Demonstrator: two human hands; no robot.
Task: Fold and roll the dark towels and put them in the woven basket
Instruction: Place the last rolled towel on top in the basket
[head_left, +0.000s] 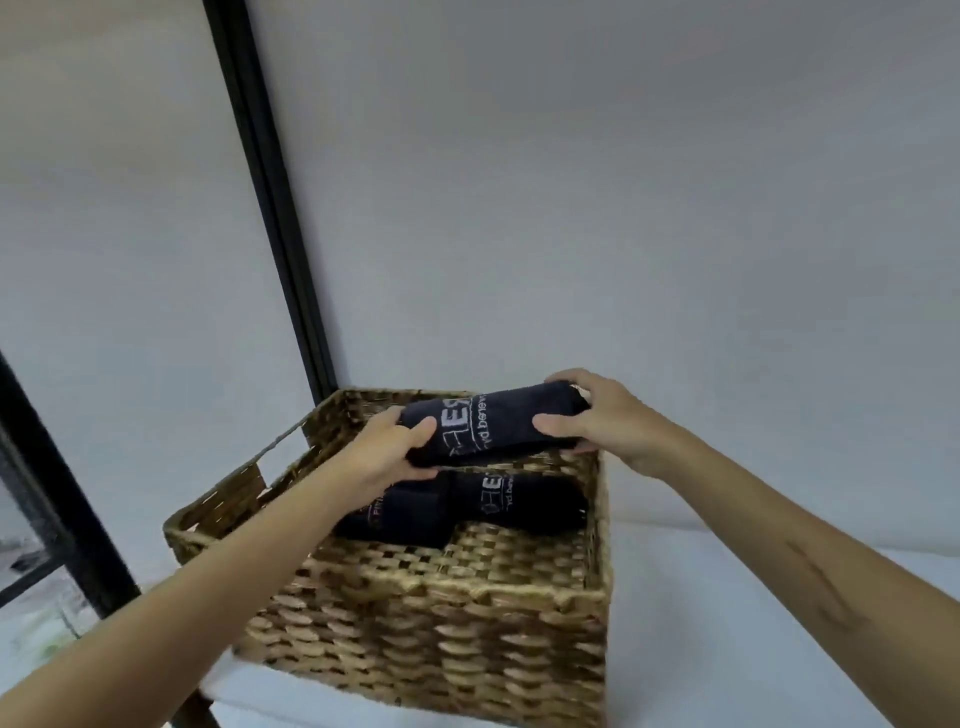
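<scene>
A rolled dark towel with white lettering (493, 427) hangs over the far side of the woven basket (441, 623). My left hand (395, 447) grips its left end, thumb on top. My right hand (597, 415) grips its right end. Below it, inside the basket, lie two more rolled dark towels: one with white print (524, 501) along the back wall, and one (400, 512) partly hidden under my left wrist.
The basket stands on a white surface (727, 649) against a pale wall. A black post (275, 208) rises behind the basket's far left corner. Another black frame (57, 493) stands at the left edge.
</scene>
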